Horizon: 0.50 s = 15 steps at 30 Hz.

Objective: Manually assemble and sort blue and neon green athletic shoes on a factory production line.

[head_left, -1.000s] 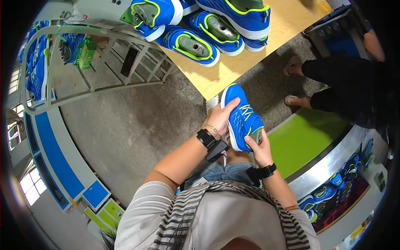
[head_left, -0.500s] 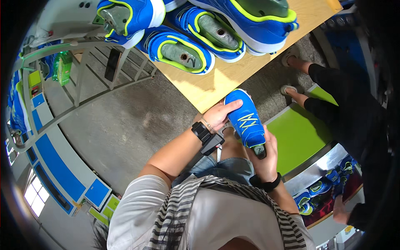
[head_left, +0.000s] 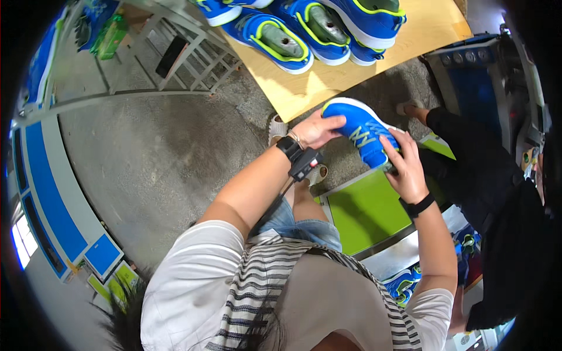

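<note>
A blue sneaker [head_left: 363,130] with yellow-green laces and a white sole is held between my two hands, in the air just off the wooden table's near corner. My left hand [head_left: 318,128] grips the toe end, thumb across the top. At the heel end, my right hand [head_left: 405,161] has its fingers over the side and collar. The opening is mostly covered by that hand, with a bit of dark green showing there. Above, on the wooden table [head_left: 288,100], stand more blue sneakers [head_left: 275,44] with grey-green shoe lasts [head_left: 325,24] inside.
To my right is a bright green panel [head_left: 369,207], with a person in dark clothes [head_left: 489,175] beyond it. More blue sneakers [head_left: 403,284] lie at the lower right. A metal rack [head_left: 202,55] and green bottle [head_left: 110,38] are at upper left.
The sneaker has moved up and right and turned, its side now showing. My right hand has shifted from below the heel to over it. The view has swung.
</note>
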{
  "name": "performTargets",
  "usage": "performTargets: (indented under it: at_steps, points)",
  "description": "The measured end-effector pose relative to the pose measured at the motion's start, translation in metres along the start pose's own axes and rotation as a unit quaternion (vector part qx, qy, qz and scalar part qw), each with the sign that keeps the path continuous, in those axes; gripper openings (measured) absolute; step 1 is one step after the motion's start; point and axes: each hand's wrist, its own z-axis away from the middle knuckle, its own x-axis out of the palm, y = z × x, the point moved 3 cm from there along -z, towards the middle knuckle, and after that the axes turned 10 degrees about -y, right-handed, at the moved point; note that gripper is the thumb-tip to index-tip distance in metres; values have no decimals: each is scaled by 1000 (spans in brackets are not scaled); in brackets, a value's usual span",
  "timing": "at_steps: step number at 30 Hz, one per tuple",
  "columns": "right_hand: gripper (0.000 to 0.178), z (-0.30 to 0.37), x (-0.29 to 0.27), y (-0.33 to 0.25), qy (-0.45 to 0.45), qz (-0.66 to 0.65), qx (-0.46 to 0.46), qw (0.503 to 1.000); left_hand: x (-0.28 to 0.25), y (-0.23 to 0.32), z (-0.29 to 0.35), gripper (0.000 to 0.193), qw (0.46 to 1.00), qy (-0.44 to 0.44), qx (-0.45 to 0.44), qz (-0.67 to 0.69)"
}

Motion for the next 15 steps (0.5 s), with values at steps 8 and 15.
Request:
performTargets:
  at_steps: [8,15]
  points:
    - [90,2,13,-28,2,-3,-104,995,38,10,90,55,975,65,73,-198]
    - [86,-33,8,-32,-145,-39,-88,985,4,-22,101,50,978,132,113,-116]
